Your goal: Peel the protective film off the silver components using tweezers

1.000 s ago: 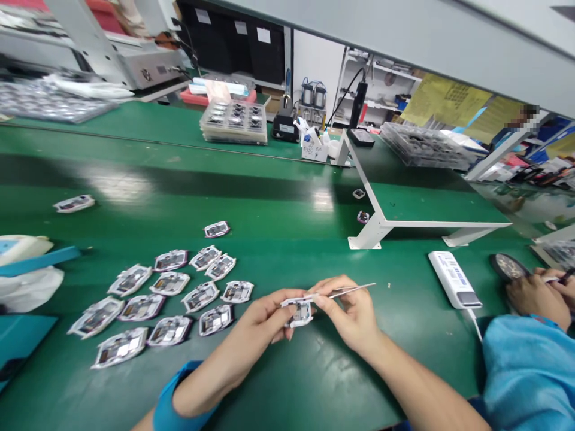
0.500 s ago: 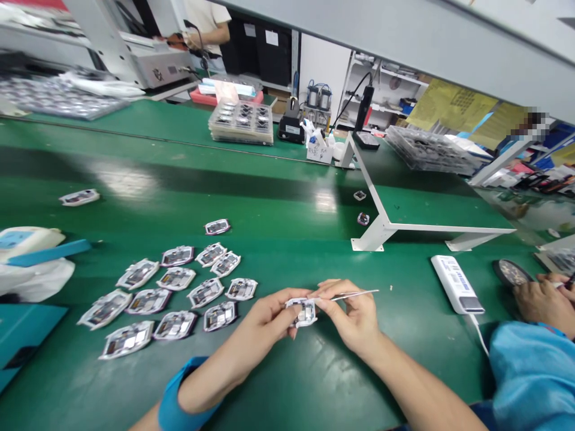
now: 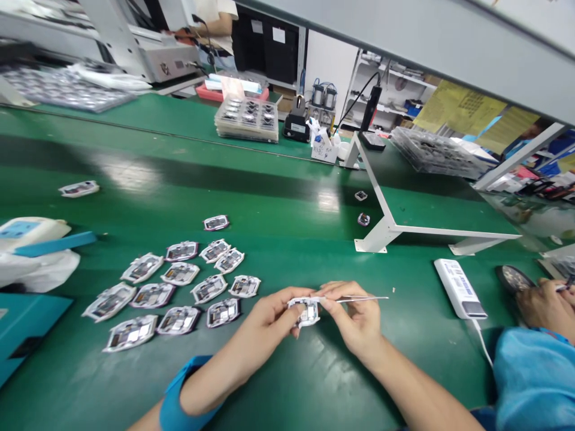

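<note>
My left hand (image 3: 276, 314) is closed around a small white watch-like housing (image 3: 309, 312) with its electronics exposed. The thumb lies over the housing's left side, and the fingers are partly hidden behind it. At the upper right edge of this housing, my right hand (image 3: 353, 314) pinches thin metal tweezers (image 3: 365, 298). Their back end sticks out to the right; their tips are hidden by the fingers and too small to make out. To the left lie several similar open housings (image 3: 179, 273) in loose rows on the green table (image 3: 287, 383).
A white power strip (image 3: 459, 288) with a cable lies at right, near a co-worker's hand (image 3: 550, 308) and a dark round dish (image 3: 514, 278). A white-legged raised shelf (image 3: 449, 209) stands behind. Stacked clear trays (image 3: 247, 120) and a teal box (image 3: 31, 335) are further left.
The view has shifted slightly, so the background appears moved a little. Both hands keep their hold on the housing and tweezers, with barely any visible movement.
</note>
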`<state>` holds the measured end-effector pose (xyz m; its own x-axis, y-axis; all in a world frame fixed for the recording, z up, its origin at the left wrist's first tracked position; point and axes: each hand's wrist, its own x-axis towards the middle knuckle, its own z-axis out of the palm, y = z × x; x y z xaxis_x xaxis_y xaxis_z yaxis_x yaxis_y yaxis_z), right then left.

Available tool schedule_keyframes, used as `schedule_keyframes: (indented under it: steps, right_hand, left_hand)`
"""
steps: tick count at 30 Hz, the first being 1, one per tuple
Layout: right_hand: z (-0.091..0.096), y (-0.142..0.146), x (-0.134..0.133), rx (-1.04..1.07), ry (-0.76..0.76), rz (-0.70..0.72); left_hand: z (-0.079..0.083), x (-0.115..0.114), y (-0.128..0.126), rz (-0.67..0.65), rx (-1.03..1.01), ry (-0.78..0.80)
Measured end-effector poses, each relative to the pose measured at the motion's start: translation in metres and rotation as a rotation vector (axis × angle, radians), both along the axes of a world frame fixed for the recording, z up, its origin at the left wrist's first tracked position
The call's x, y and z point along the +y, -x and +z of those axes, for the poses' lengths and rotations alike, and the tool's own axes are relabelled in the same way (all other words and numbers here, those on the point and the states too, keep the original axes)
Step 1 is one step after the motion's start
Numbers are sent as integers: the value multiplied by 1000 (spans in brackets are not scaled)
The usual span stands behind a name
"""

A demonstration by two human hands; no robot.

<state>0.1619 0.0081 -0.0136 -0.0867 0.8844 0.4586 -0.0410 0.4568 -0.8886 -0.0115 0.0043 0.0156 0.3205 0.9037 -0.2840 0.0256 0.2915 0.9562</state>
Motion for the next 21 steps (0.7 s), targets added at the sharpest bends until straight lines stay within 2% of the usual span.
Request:
schedule_keyframes:
  steps: [10, 17, 21]
  right_hand:
    - [2, -2, 1, -158, -153, -25]
    - [1, 2, -1, -35, -96, -81]
    - [2, 1, -1, -108, -170, -85]
  left_hand:
    - [-3, -1, -2, 53, -10, 24]
    - [-3, -1, -2, 70, -20, 104]
    - [-3, -1, -2, 80, -35, 125]
